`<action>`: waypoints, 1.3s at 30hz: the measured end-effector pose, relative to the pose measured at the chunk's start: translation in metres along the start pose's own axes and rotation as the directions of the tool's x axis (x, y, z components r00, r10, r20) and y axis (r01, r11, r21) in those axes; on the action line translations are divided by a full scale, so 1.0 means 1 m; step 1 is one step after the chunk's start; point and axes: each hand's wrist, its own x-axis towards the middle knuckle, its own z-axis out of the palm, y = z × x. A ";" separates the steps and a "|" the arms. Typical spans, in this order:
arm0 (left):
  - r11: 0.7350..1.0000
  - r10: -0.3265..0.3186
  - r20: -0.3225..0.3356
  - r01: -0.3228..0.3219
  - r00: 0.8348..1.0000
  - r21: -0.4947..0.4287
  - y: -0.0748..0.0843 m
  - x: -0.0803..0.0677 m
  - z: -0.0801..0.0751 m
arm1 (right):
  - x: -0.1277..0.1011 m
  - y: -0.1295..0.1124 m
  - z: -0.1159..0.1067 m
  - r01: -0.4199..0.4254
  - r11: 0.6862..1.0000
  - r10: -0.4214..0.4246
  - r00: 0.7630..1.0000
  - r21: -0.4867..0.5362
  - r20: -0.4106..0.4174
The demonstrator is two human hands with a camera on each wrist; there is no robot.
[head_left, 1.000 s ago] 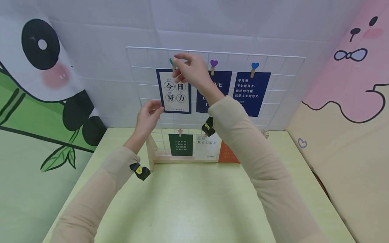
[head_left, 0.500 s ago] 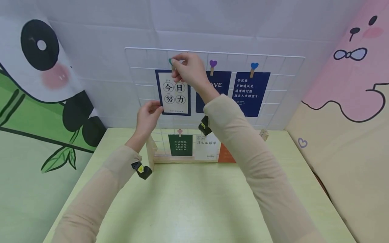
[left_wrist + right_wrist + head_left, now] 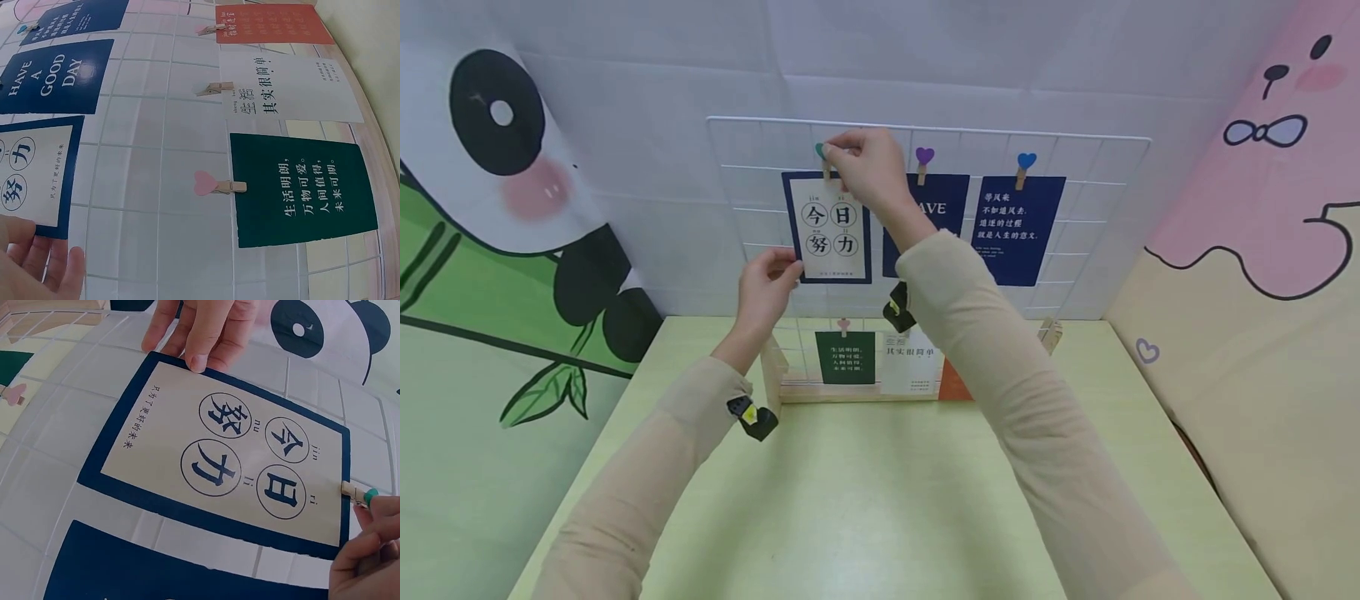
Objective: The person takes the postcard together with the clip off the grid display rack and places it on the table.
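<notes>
A white wire grid panel (image 3: pixel 1105 158) stands on a wooden base at the back of the table. A navy-bordered card with four large characters (image 3: pixel 829 229) (image 3: pixel 219 456) hangs at its upper left. My right hand (image 3: pixel 859 162) pinches a green-heart wooden clothespin (image 3: pixel 823 153) (image 3: pixel 359 494) at the card's top edge. My left hand (image 3: pixel 766 285) (image 3: pixel 34 265) holds the card's lower left corner, its fingertips (image 3: pixel 200 359) on the border. Two navy cards (image 3: pixel 1018 227) hang to the right under purple and blue heart pins.
On the lower row hang a green card (image 3: pixel 846 357) (image 3: pixel 300 187) under a pink-heart pin (image 3: pixel 215 185), a white card (image 3: pixel 290 87) and an orange card (image 3: pixel 272 24). The pale green table (image 3: pixel 880 500) lies between cartoon-printed side walls.
Hardly anything differs. Both hands stay on the card and the pin; the view has shifted a little to the left.
</notes>
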 end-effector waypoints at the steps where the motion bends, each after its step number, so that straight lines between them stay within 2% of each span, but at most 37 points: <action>1: 1.000 -0.003 0.001 0.003 1.000 -0.008 0.000 0.000 0.000 | 0.000 0.000 0.000 -0.002 1.000 0.002 1.000 -0.002 -0.004; 7: 0.999 -0.023 0.022 0.024 0.999 -0.046 0.001 0.000 0.000 | -0.003 -0.004 0.001 -0.003 1.000 0.003 1.000 0.012 -0.017; 15: 0.999 -0.029 0.041 0.030 0.999 -0.035 -0.004 0.000 -0.001 | -0.009 -0.007 0.003 0.005 0.999 -0.004 1.000 0.042 -0.031; 20: 0.999 -0.017 0.053 0.019 0.998 -0.030 -0.005 0.000 -0.002 | -0.044 -0.043 -0.013 -0.021 0.999 0.024 0.999 0.050 -0.048; 23: 0.999 -0.011 0.057 0.013 0.998 -0.036 -0.006 0.000 -0.002 | -0.064 -0.064 -0.021 0.010 0.998 -0.007 0.998 0.057 -0.067; 26: 0.999 -0.003 0.063 0.006 0.998 -0.045 -0.006 -0.001 -0.003 | -0.073 -0.073 -0.025 0.040 0.998 -0.037 0.997 0.057 -0.066; 33: 0.999 0.012 0.082 -0.007 0.997 -0.051 -0.006 -0.004 -0.007 | -0.078 -0.070 -0.029 0.070 0.995 -0.068 0.997 0.067 -0.029; 39: 1.000 0.018 0.102 -0.016 0.995 -0.017 -0.006 -0.009 -0.011 | -0.085 -0.061 -0.037 0.102 0.990 -0.101 0.995 0.100 -0.015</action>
